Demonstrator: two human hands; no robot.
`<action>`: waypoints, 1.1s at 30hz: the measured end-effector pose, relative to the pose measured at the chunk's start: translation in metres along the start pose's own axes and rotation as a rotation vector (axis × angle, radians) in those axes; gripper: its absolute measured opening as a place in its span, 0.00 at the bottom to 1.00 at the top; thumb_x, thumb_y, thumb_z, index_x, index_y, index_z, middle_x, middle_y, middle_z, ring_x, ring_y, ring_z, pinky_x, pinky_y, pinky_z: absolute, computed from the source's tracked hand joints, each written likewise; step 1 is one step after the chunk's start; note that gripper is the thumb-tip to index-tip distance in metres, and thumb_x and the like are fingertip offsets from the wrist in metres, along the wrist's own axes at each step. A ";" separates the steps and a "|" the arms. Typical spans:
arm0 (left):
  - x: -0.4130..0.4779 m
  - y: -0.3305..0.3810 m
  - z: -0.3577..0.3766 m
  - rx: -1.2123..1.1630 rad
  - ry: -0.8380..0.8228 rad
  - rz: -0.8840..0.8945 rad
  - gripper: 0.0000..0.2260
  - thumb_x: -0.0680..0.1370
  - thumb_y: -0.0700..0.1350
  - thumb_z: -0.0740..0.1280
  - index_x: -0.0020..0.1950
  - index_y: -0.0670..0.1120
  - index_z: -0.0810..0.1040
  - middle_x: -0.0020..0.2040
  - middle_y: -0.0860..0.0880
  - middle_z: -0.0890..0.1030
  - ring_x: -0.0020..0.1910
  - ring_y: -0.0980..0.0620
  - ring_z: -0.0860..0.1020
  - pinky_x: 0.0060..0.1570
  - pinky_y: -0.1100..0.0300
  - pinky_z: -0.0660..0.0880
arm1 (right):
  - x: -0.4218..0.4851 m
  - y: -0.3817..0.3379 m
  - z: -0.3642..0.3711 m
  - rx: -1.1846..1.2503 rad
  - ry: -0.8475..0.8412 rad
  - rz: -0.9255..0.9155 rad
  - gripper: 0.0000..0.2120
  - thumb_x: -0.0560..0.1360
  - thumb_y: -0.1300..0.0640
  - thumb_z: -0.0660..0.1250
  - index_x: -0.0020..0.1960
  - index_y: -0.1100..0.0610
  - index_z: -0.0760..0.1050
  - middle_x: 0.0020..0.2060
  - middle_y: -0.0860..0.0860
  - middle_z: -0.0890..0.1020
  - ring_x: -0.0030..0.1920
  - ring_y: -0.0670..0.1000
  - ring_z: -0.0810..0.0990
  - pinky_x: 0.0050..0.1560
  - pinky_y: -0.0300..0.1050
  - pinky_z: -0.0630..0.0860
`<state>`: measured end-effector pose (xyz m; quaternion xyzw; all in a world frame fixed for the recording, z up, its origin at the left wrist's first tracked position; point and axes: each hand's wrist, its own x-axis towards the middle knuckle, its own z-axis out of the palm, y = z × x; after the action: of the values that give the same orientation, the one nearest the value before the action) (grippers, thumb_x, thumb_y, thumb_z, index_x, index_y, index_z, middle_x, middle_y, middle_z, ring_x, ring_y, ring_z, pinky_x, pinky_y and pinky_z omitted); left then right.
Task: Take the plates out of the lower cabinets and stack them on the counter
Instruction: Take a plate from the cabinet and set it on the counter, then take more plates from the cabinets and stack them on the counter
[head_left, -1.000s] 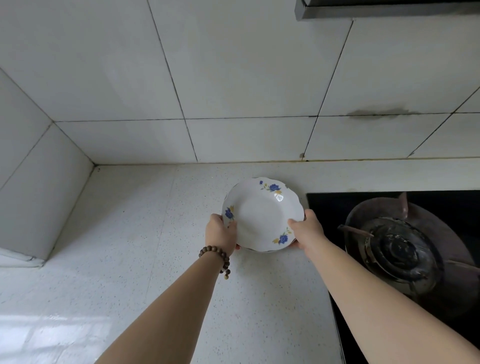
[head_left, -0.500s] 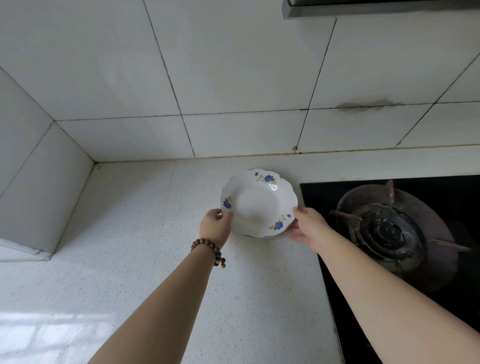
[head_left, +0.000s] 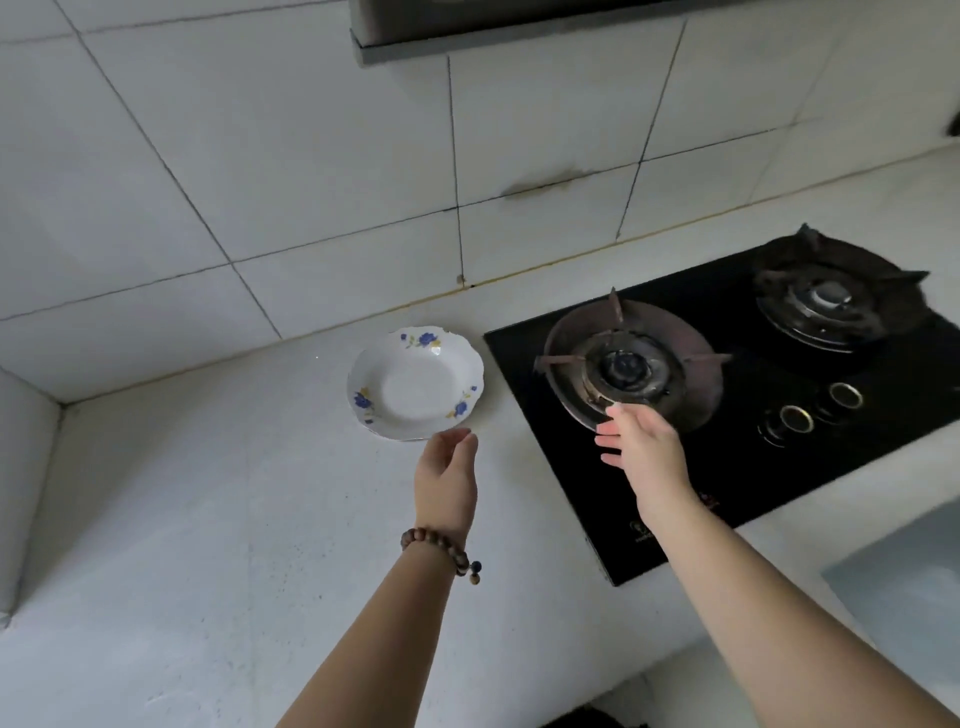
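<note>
One plate sits flat on the white desk. It is white with a wavy edge and small blue flowers. It is close to the tiled wall, which is at its 12 o'clock. The black stove is just beside it at its 3 o'clock. No other plate is on the desk that I can see, so the stack looks like it has only begun.

The left grip, with a bead bracelet on the wrist, is at the plate's 6 o'clock. Its fingers are loosely bent and hold nothing. The tips are right at the plate's near edge, and I cannot tell if they touch it. The right grip is spread out flat and holds nothing. It hangs over the stove, near the closest burner.

I think the plate is now in its place and both grips are free to fetch the next one from the low cabinet.

To do this well, leave this plate where it is and do not bump it toward the stove. Bring the next plate with one grip at its 9 o'clock and one at its 3 o'clock. Hold it flat over this one, match the edges, and set it down slowly so nothing chips
</note>
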<state>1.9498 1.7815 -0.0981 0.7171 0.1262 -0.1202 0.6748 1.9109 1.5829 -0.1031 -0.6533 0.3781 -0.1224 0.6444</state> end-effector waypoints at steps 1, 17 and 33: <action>-0.005 0.000 0.010 0.009 -0.044 0.002 0.08 0.77 0.46 0.64 0.52 0.47 0.79 0.49 0.52 0.81 0.54 0.53 0.78 0.57 0.54 0.74 | -0.004 0.003 -0.017 0.008 0.047 0.001 0.07 0.78 0.52 0.62 0.50 0.52 0.78 0.44 0.52 0.83 0.46 0.49 0.83 0.43 0.45 0.78; -0.171 -0.051 0.190 0.227 -0.821 -0.067 0.08 0.78 0.42 0.62 0.47 0.46 0.80 0.47 0.47 0.83 0.52 0.49 0.81 0.55 0.53 0.77 | -0.161 0.106 -0.287 0.354 0.849 0.200 0.06 0.76 0.60 0.62 0.48 0.59 0.77 0.37 0.55 0.80 0.37 0.52 0.80 0.40 0.46 0.76; -0.374 -0.139 0.345 0.404 -1.047 -0.020 0.07 0.78 0.45 0.61 0.47 0.46 0.79 0.46 0.48 0.84 0.49 0.51 0.82 0.51 0.55 0.77 | -0.275 0.216 -0.523 0.484 1.053 0.254 0.07 0.76 0.60 0.61 0.45 0.57 0.79 0.37 0.54 0.82 0.38 0.52 0.82 0.39 0.45 0.77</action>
<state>1.5502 1.4380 -0.1215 0.6755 -0.2443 -0.4884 0.4954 1.3118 1.3957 -0.1418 -0.2885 0.6836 -0.4348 0.5103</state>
